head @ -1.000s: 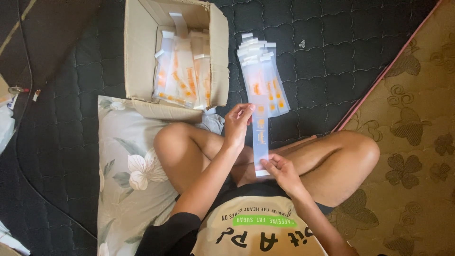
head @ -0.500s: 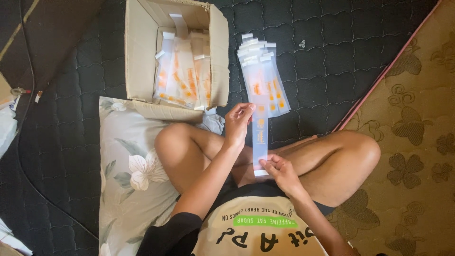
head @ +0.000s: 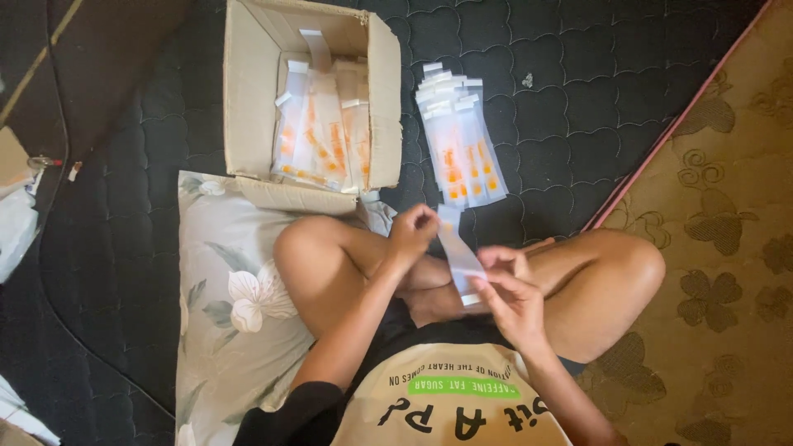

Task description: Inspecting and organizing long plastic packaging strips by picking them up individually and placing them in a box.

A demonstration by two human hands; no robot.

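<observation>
An open brown cardboard box (head: pixel 248 91) sits on the dark quilted mattress (head: pixel 578 107) ahead of my knees, flaps up. Inside it lies a loose heap of clear plastic sleeves with orange print (head: pixel 326 136), overlapping lengthwise. Just right of the box, on the mattress, a fanned stack of the same clear orange-printed sleeves (head: pixel 462 149) lies flat, touching nothing but the quilt.

I sit cross-legged, partly on a grey floral pillow (head: pixel 223 289). My left hand (head: pixel 413 234) is closed, pinching the upper end of a narrow clear plastic sleeve (head: pixel 457 252); my right hand (head: pixel 505 291) grips its lower end between thumb and fingers. The sleeve stretches between both hands over my crossed legs, tilted so its top points toward the stack.

A second ago this sleeve stood nearly straight up and down between my hands; now it slants, its lower end swung rightward. My right hand has shifted a little to the right with it, fingers more spread. The box, its contents and the stack lie as they did.
</observation>
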